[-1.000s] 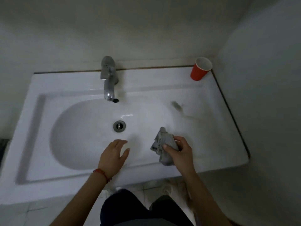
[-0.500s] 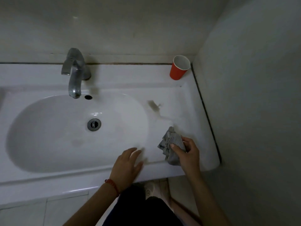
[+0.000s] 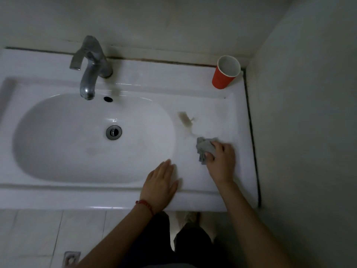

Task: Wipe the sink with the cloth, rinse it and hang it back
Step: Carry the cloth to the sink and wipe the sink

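Now right hand [image 3: 222, 161] presses crumpled grey cloth [image 3: 205, 148] on glossy sink [image 3: 222, 120].

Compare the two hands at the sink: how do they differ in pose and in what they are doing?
The right hand is curled around the grey cloth; the left hand is open and holds nothing. The left hand lies flat by the basin's edge; the right hand is nearer the brown stain. Both are on the sink.
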A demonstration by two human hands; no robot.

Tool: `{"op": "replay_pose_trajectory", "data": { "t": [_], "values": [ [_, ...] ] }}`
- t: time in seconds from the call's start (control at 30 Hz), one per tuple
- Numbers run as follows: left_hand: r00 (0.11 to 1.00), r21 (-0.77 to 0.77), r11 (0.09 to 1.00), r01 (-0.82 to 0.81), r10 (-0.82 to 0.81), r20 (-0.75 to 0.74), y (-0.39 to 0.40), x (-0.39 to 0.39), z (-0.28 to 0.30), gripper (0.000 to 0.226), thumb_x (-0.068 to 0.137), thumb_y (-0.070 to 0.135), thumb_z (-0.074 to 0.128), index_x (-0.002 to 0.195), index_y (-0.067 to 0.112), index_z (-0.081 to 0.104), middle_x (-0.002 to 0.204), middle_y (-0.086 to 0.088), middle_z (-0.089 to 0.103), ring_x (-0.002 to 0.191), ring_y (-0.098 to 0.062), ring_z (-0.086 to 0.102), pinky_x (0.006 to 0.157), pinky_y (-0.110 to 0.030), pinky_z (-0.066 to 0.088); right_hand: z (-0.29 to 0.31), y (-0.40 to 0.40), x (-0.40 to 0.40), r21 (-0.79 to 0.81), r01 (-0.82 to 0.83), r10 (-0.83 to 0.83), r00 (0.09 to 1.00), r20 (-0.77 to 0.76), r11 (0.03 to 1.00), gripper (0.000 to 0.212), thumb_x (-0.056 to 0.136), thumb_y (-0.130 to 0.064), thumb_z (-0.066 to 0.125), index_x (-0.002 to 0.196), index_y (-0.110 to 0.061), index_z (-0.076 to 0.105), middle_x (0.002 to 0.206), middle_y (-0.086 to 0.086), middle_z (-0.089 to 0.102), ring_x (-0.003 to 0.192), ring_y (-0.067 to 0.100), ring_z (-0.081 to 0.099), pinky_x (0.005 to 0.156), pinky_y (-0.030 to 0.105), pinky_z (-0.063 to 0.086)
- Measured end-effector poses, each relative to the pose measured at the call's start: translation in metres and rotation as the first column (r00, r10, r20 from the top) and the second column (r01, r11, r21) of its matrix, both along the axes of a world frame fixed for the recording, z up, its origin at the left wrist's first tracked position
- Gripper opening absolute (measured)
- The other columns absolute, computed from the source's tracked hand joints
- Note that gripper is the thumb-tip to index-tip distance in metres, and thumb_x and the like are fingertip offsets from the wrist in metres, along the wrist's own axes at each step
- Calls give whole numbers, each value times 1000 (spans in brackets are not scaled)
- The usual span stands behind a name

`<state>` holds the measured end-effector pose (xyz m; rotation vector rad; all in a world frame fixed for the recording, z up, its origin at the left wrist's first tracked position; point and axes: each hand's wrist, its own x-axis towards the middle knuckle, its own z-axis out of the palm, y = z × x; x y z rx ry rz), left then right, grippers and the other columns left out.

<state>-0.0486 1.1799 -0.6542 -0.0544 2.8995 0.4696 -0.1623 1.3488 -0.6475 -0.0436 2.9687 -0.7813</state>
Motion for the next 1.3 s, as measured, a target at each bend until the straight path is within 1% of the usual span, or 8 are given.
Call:
{"op": "replay_pose_trajectory", "data": {
  "t": [0.2, 0.37, 0.5, 0.73, 0.87, 1.0, 1.13, 1.3],
  "values": [
    [1000, -27, 1000, -5, 5, -9, 2, 0, 2, 52, 82, 41, 37, 111, 9, 64, 121, -11, 65, 105, -23, 66, 81, -33, 56, -1, -23, -52, 126, -74, 78, 997, -21, 989, 37, 83, -13, 57, 120, -10, 54, 116, 25, 52, 108, 40, 46, 87, 45, 38],
    [1000, -14, 1000, -7, 7, -4, 1, -1, 4, 51, 82, 40, 38, 113, 8, 63, 122, -12, 64, 106, -25, 65, 82, -36, 55, -16, -21, 9, 72, -157, 164, 980, -109, 985, 31, 79, -18, 59, 109, -10, 57, 95, 23, 58, 86, 39, 56, 71, 44, 51],
    [1000, -40, 999, 3, -2, 5, 1, -1, 6, 51, 81, 41, 37, 111, 10, 64, 121, -10, 65, 105, -23, 66, 81, -33, 56, -22, -31, 7, 154, -216, 238, 961, -143, 964, 33, 79, -31, 45, 103, -14, 60, 87, 17, 62, 79, 35, 59, 65, 39, 53],
    [1000, -29, 1000, 5, -5, -4, 0, -1, 5, 48, 80, 40, 39, 109, 10, 64, 121, -11, 65, 104, -24, 66, 80, -33, 56, -19, -74, -58, 103, -36, 44, 996, -80, 994, 32, 82, -23, 60, 111, -10, 59, 101, 24, 59, 95, 41, 55, 78, 44, 47],
    [1000, -30, 1000, 7, -7, -4, 0, -2, 6, 49, 80, 41, 38, 109, 11, 65, 119, -10, 66, 103, -22, 67, 80, -33, 56, -27, -57, -4, 130, -175, 194, 968, -157, 976, 28, 79, -26, 60, 104, -13, 61, 91, 19, 62, 82, 36, 59, 68, 38, 52],
    [1000, -34, 999, 10, -10, -1, 0, -2, 5, 49, 79, 42, 38, 108, 14, 66, 119, -8, 66, 104, -20, 66, 80, -30, 56, -27, -71, -56, 249, -161, 218, 950, -222, 955, 29, 79, -29, 50, 99, -12, 63, 88, 18, 64, 83, 35, 61, 70, 37, 49],
    [1000, -30, 1000, 5, -5, 0, -1, -1, 4, 49, 79, 41, 39, 110, 12, 64, 121, -10, 65, 105, -22, 66, 81, -31, 55, -21, -92, -94, 151, -111, 122, 991, -62, 982, 33, 86, -23, 54, 116, -11, 55, 113, 23, 55, 108, 38, 48, 87, 44, 39],
    [1000, -18, 1000, 12, -12, 17, -1, -1, 4, 49, 80, 41, 40, 112, 11, 62, 123, -11, 63, 107, -24, 64, 83, -33, 55, -31, -65, -22, 102, -259, 272, 949, -157, 961, 39, 80, -32, 44, 109, -12, 60, 99, 21, 61, 92, 38, 57, 79, 41, 48]
  ]
}}
